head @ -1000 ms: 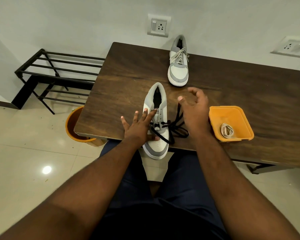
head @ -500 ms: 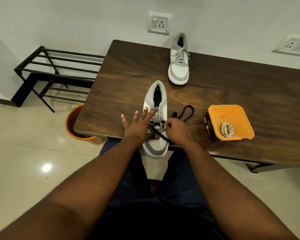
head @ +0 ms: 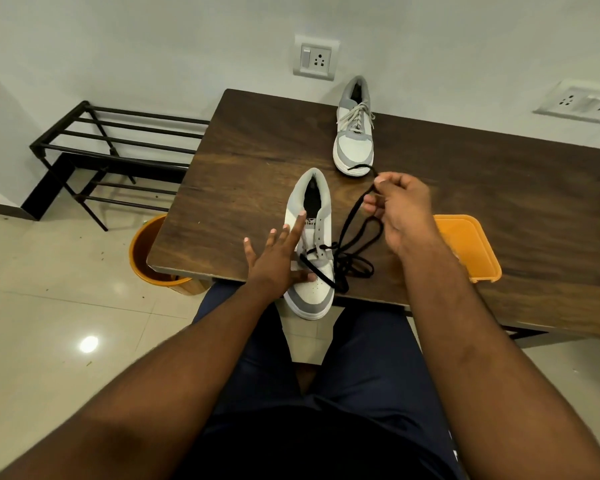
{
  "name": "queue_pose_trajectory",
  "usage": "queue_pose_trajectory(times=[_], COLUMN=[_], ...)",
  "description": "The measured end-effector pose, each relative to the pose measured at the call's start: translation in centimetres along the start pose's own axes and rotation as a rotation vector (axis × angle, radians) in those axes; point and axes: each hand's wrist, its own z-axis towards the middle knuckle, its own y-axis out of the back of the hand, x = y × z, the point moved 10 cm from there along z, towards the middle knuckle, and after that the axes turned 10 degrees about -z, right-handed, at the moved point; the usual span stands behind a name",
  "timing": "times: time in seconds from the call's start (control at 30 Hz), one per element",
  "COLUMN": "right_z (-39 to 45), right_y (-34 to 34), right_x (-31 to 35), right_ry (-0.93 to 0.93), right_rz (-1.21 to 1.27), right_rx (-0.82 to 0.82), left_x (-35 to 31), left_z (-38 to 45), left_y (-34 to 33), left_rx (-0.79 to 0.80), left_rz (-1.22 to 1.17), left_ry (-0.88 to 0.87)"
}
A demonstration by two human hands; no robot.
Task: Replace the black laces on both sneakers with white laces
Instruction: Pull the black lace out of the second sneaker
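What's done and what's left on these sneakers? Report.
Done: the far sneaker already wears white laces. In hand: the right hand pulls the black lace from the near sneaker, steadied by the left hand. Left: finish unlacing, then thread white.

The right hand (head: 400,211) and forearm cover the near-left part of an orange container (head: 471,244), hiding its contents. The left hand (head: 278,261) screens one side of the near sneaker (head: 312,258). The table (head: 499,202) runs out of frame at right, as does a wall socket plate (head: 582,105). Lettering on the sneaker's tongue is too small to read.
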Motion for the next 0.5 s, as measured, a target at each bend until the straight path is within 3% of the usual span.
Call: queue_pose_trajectory(times=[0.1,0.23,0.33,0.5], right_z=[0.6,-2.1,-3.3,-3.1], right_y=[1.0,-3.1,-5.8,-6.6], right_x=[-1.6,-6.1,-9.0,-10.4], right_ry=[0.116,0.236,0.314,0.291], right_rz=[-0.181,-0.689,-0.830,-0.789], right_rx=[-0.119,0.080,0.182,0.163], left_x=[1.1,1.2,0.3,0.6], left_z=[-1.2,-2.3,-1.3,0.3], left_y=[0.9,2.6,3.0,2.0], left_rx=[-0.188,-0.410,-0.381,-0.210], left_rz=[-0.354,-0.413,-0.337,-0.288], left_ry=[0.013,0.124,0.189,0.244])
